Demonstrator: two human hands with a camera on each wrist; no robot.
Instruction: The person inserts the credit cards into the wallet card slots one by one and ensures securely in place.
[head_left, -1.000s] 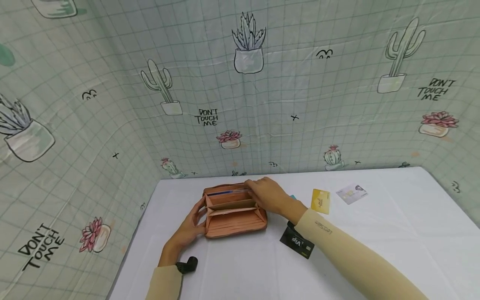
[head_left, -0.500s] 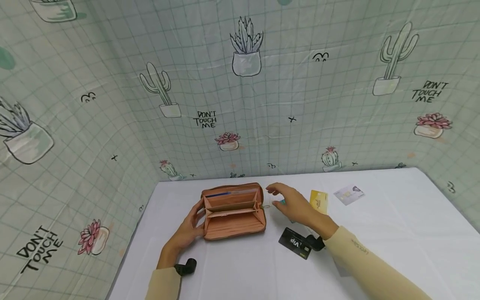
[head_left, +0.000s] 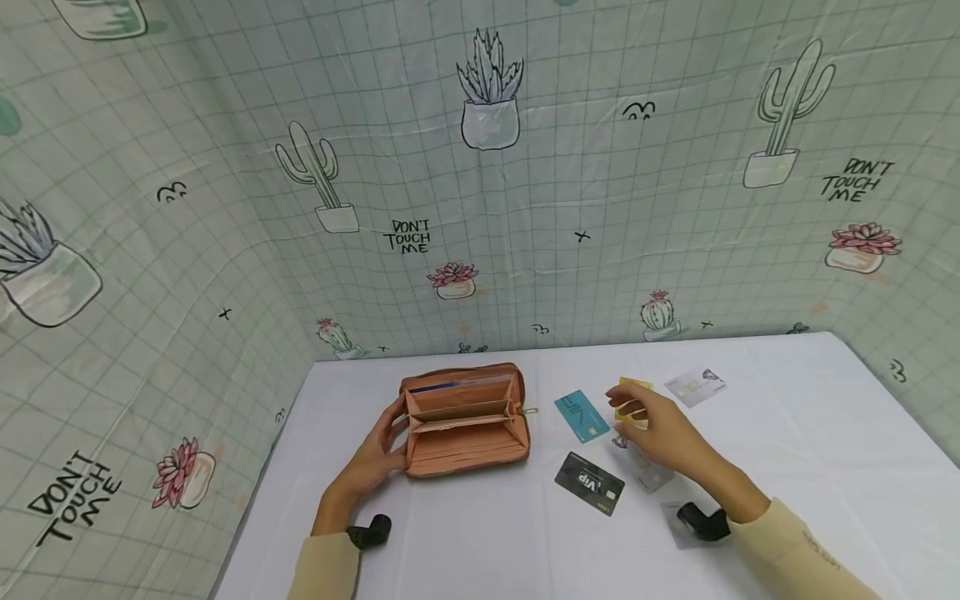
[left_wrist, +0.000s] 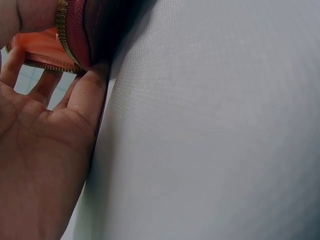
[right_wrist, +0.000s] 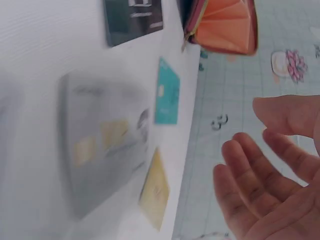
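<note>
An unzipped tan wallet [head_left: 468, 460] stands open on the table, its compartments facing me. A blue-edged card [head_left: 435, 387] shows in its back compartment. My left hand [head_left: 371, 457] grips the wallet's left end; in the left wrist view its thumb and fingers lie about the zipped edge. My right hand [head_left: 663, 429] is above the loose cards, fingers loosely bent, holding nothing. It partly hides a yellow card [head_left: 636, 385] and a greyish card [head_left: 654, 477]. Between wallet and right hand lies a teal card [head_left: 582, 416], with a black VIP card [head_left: 590, 483] nearer me.
A pale card [head_left: 696, 386] lies at the back right of the white table [head_left: 480, 542]. Another greyish card [head_left: 675, 529] is partly under the right wrist's black camera [head_left: 703, 522]. A patterned cloth [head_left: 555, 183] hangs behind and at the left.
My right hand has left the wallet's right side and moved right, over the cards, uncovering the teal card. My left hand has stayed at the wallet.
</note>
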